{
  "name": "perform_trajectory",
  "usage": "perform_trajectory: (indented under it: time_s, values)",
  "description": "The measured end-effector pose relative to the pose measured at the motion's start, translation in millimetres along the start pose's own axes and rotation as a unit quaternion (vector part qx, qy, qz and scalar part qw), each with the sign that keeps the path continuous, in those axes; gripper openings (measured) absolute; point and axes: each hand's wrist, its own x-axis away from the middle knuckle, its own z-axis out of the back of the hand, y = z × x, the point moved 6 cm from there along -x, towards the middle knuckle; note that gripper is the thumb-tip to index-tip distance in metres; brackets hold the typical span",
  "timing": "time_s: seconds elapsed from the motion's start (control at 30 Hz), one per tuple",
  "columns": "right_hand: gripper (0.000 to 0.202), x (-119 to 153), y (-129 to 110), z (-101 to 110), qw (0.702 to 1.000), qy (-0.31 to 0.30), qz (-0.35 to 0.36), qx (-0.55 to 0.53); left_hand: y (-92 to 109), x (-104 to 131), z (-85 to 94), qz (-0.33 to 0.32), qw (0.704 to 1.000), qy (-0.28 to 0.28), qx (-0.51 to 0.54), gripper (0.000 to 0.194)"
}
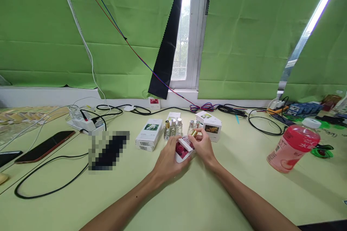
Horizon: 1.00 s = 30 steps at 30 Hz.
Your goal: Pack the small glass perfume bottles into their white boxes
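My left hand [168,158] is wrapped around a small white box [181,151] with a red rose picture, tilted above the table. At the box's upper end, my right hand [204,148] pinches a small perfume bottle by its gold cap [194,134]. The bottle's lower part is hidden by the box flap and fingers, so I cannot tell how far inside it sits. Just beyond my hands stand several clear glass bottles [173,131], one with a gold cap and others with silver caps. A white flower-print box [146,138] lies left of them; another white box [214,135] stands right.
A pink drink bottle [292,148] stands on the right. On the left are a phone [46,147], a power strip [84,122] and a looped black cable [51,160]. More cables [203,107] run along the back edge, near a small rose-print box [154,103].
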Motion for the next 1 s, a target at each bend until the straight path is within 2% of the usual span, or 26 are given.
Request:
perform_trajectory:
  time_s: [1.0]
  values:
    - [0.032,-3.0,3.6,0.1,0.998,-0.009,-0.019,0.052,0.3,-1.4,1.7,-0.003,1.0,0.012,-0.019,0.059]
